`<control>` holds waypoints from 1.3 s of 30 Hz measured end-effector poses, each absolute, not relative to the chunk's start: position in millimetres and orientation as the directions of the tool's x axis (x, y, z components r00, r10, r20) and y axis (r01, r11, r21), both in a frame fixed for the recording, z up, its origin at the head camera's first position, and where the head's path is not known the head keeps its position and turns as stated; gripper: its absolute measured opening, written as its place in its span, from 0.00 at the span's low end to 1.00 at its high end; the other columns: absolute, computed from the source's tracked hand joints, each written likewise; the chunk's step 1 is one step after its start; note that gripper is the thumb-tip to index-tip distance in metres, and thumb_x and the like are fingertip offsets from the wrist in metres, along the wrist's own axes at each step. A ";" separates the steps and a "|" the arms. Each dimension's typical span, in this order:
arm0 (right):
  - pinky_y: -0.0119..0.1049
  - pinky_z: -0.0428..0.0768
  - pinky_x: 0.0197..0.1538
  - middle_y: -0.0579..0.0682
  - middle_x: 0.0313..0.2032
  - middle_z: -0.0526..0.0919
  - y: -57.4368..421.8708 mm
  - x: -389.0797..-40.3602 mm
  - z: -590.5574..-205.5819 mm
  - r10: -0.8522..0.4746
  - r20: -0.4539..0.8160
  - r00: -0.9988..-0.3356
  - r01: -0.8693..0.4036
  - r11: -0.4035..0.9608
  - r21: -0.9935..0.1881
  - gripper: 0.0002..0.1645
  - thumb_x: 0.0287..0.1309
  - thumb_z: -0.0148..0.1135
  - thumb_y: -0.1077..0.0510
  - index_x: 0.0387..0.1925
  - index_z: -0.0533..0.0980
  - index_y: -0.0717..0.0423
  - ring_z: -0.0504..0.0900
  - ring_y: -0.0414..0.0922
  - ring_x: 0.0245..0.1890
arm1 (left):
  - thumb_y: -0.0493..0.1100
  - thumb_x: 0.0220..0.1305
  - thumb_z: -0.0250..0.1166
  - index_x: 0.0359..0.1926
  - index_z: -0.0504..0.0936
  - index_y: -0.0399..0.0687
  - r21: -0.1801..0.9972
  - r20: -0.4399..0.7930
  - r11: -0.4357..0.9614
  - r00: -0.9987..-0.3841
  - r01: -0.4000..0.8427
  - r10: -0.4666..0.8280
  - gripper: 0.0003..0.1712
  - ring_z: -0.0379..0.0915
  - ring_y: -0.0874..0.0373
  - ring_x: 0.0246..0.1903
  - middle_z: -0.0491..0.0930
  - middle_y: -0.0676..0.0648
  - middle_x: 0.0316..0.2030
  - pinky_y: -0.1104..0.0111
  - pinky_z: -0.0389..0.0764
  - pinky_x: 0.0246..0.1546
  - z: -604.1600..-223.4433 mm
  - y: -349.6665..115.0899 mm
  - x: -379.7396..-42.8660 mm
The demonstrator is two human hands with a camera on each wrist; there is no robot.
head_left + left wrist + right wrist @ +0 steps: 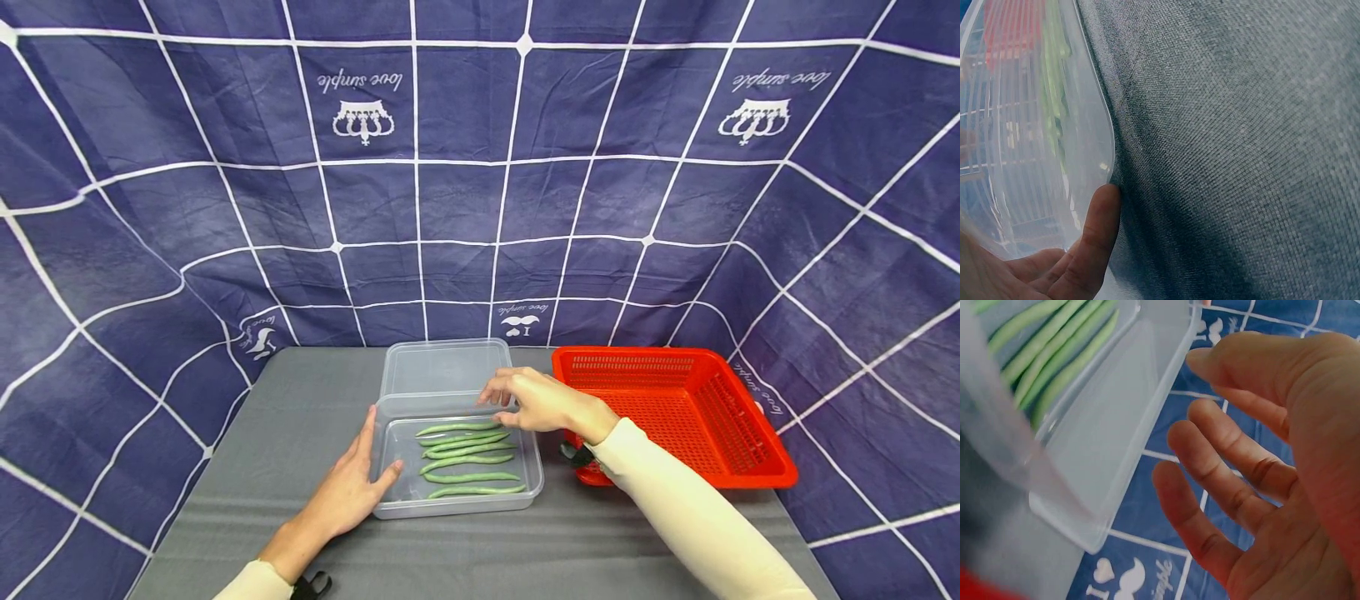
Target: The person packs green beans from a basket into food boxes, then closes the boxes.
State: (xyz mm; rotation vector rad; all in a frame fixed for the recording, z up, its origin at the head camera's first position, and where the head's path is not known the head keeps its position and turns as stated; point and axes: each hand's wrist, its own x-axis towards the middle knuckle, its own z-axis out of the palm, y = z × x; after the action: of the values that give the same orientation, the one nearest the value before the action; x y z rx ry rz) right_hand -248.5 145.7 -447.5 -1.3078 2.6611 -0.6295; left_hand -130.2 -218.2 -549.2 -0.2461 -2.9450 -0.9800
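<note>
Several green beans (pixel 468 460) lie side by side, crosswise, in a clear plastic container (pixel 457 507). My left hand (pixel 347 490) rests along the container's left side, fingers extended and thumb over the near-left rim. In the left wrist view, a fingertip of this hand (pixel 1088 244) touches the clear wall (pixel 1094 140), with the beans (pixel 1054 81) showing through. My right hand (pixel 542 402) hovers above the container's back right corner, fingers loosely bent. The right wrist view shows nothing between thumb and fingers of that hand (pixel 1300 531), apart from the beans (pixel 1054 362).
A clear lid-like panel (pixel 444 367) lies directly behind the container. To the right stands a red plastic basket (pixel 633 353), partly behind my right forearm. Grey cloth (pixel 270 433) covers the table; a blue checked curtain (pixel 465 200) encloses the back and sides.
</note>
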 end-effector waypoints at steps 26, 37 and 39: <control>0.43 0.91 0.56 0.49 0.49 0.94 259.4 -255.9 -448.6 -0.662 0.167 -0.730 -0.658 0.616 -0.434 0.21 0.65 0.84 0.63 0.57 0.88 0.54 0.92 0.50 0.48 | 0.57 0.85 0.71 0.98 0.34 0.52 0.599 0.075 0.786 -0.988 0.155 0.138 0.65 0.67 0.26 0.86 0.61 0.25 0.89 0.30 0.72 0.83 -550.7 -218.7 -131.5; 0.41 0.90 0.48 0.54 0.46 0.92 298.5 -261.7 -467.6 -0.650 0.059 -0.758 -0.591 0.644 -0.485 0.25 0.62 0.84 0.66 0.59 0.85 0.60 0.90 0.48 0.43 | 0.57 0.85 0.71 0.98 0.34 0.52 0.599 0.064 0.788 -0.989 0.144 0.132 0.65 0.66 0.26 0.86 0.61 0.25 0.89 0.30 0.72 0.83 -549.9 -218.2 -131.3; 0.39 0.89 0.48 0.54 0.45 0.91 303.0 -262.9 -471.5 -0.657 0.019 -0.754 -0.577 0.648 -0.497 0.26 0.62 0.85 0.64 0.60 0.85 0.60 0.89 0.46 0.41 | 0.57 0.85 0.71 0.98 0.34 0.52 0.601 0.062 0.787 -0.990 0.141 0.130 0.65 0.66 0.26 0.86 0.61 0.25 0.89 0.30 0.72 0.83 -549.6 -218.0 -131.4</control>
State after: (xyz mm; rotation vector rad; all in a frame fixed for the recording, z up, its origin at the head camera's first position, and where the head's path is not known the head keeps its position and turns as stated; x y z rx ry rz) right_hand -262.9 303.0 -471.5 -1.0195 2.7013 -0.7297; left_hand -131.4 -218.0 -549.6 -0.2233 -2.9532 -0.9945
